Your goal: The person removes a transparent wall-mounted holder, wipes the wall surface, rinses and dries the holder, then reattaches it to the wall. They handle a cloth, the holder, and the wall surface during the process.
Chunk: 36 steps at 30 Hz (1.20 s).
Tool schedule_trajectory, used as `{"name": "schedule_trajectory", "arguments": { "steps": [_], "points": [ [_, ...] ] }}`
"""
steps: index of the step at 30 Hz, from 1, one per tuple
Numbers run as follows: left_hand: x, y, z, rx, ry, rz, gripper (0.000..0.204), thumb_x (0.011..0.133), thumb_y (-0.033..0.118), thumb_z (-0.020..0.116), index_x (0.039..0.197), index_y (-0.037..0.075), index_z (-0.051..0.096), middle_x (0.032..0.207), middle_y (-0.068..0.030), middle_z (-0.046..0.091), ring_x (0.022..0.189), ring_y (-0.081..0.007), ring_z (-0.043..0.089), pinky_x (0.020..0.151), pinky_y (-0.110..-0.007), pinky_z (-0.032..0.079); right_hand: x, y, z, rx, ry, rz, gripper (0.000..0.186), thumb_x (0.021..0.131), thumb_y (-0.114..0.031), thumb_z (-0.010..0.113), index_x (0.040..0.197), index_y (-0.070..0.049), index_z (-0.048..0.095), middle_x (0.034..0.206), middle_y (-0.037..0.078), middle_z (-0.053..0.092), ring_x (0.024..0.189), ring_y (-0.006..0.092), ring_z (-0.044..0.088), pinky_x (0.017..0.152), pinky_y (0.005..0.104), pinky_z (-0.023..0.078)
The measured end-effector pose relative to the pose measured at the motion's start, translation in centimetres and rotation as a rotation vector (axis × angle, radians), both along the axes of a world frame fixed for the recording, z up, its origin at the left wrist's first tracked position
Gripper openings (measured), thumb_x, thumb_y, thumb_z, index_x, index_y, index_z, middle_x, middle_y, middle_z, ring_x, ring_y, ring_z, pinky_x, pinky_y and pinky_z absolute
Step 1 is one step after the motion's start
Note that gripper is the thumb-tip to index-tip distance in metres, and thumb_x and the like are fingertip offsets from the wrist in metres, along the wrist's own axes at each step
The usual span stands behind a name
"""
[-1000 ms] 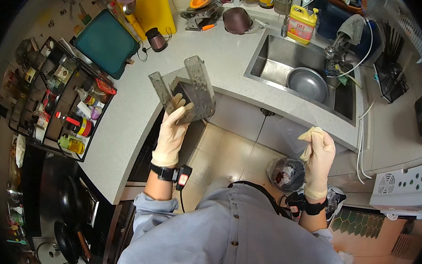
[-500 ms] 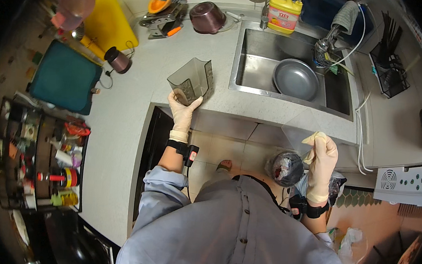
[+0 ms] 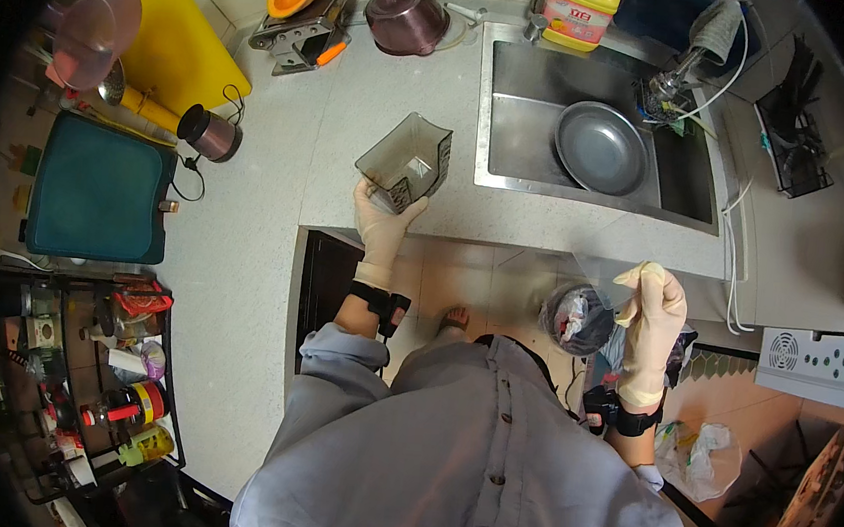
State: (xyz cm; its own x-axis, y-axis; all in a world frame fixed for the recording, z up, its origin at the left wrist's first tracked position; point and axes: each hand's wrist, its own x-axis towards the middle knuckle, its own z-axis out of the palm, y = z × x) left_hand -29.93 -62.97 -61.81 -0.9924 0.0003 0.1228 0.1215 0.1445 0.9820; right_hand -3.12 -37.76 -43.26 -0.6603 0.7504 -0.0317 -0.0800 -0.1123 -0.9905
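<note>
Holding a smoky container (image 3: 409,154) and clear sheet (image 3: 598,273), hands (image 3: 381,235) hover near a sink (image 3: 520,144) containing a dish (image 3: 601,147).

I've got a pale counter (image 3: 232,367): black rack (image 3: 76,386) near left, corded gadget (image 3: 208,132) left, maroon pot (image 3: 403,19) far middle, sink (image 3: 518,136) set in right, yellow jug (image 3: 576,12) behind it.
</note>
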Motion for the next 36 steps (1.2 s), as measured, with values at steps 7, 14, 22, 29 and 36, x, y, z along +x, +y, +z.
{"name": "schedule_trajectory", "arguments": {
  "steps": [7, 14, 22, 29, 36],
  "points": [
    [0.0, -0.6, 0.3, -0.381, 0.076, 0.002, 0.106, 0.055, 0.025, 0.096, 0.137, -0.004, 0.036, 0.131, -0.0221, 0.05, 0.124, -0.0364, 0.048, 0.107, -0.041, 0.039, 0.7, -0.4, 1.1, -0.063, -0.012, 0.052, 0.017, 0.097, -0.008, 0.055, 0.091, 0.002, 0.066, 0.078, 0.007, 0.071, 0.047, 0.0017, 0.045, 0.045, 0.0172, 0.037],
    [8.0, -1.8, 11.1, -0.069, -0.097, 0.011, 0.082, 0.08, 0.014, 0.079, 0.143, -0.007, 0.032, 0.142, -0.0242, 0.042, 0.133, -0.0328, 0.042, 0.112, -0.041, 0.034, 4.1, 0.2, 2.4, -0.167, 0.087, 0.028, 0.018, 0.097, -0.009, 0.054, 0.089, 0.002, 0.065, 0.076, 0.007, 0.07, 0.046, 0.0031, 0.048, 0.043, 0.0175, 0.037],
    [18.6, 9.2, 26.2, 0.295, -0.146, -0.931, 0.043, 0.095, 0.003, 0.057, 0.137, -0.001, 0.048, 0.128, -0.0105, 0.058, 0.117, -0.0165, 0.056, 0.101, -0.027, 0.041, 6.9, -0.3, 5.0, -0.102, 0.132, 0.08, 0.016, 0.097, -0.01, 0.057, 0.092, 0.002, 0.066, 0.074, 0.003, 0.068, 0.049, 0.0015, 0.048, 0.045, 0.0177, 0.037],
    [24.8, 14.6, 27.5, 0.193, -0.02, -0.718, 0.076, 0.088, 0.004, 0.07, 0.151, 0.009, 0.027, 0.146, -0.0168, 0.036, 0.13, -0.0272, 0.044, 0.102, -0.038, 0.044, 10.0, -0.9, 5.7, 0.272, 0.305, -0.165, 0.01, 0.094, -0.003, 0.06, 0.097, 0.003, 0.066, 0.087, 0.006, 0.069, 0.062, 0.0064, 0.059, 0.053, 0.0182, 0.046],
    [27.9, 17.4, 27.1, 0.489, -0.187, -0.992, 0.068, 0.092, 0.012, 0.065, 0.149, 0.01, 0.028, 0.128, -0.0131, 0.042, 0.107, -0.0169, 0.052, 0.092, -0.03, 0.045, 11.1, -1.0, 4.6, 0.793, 0.171, -0.336, 0.022, 0.082, -0.005, 0.076, 0.102, -0.002, 0.068, 0.094, 0.011, 0.07, 0.083, 0.0174, 0.067, 0.071, 0.0277, 0.053]
  ]
}}
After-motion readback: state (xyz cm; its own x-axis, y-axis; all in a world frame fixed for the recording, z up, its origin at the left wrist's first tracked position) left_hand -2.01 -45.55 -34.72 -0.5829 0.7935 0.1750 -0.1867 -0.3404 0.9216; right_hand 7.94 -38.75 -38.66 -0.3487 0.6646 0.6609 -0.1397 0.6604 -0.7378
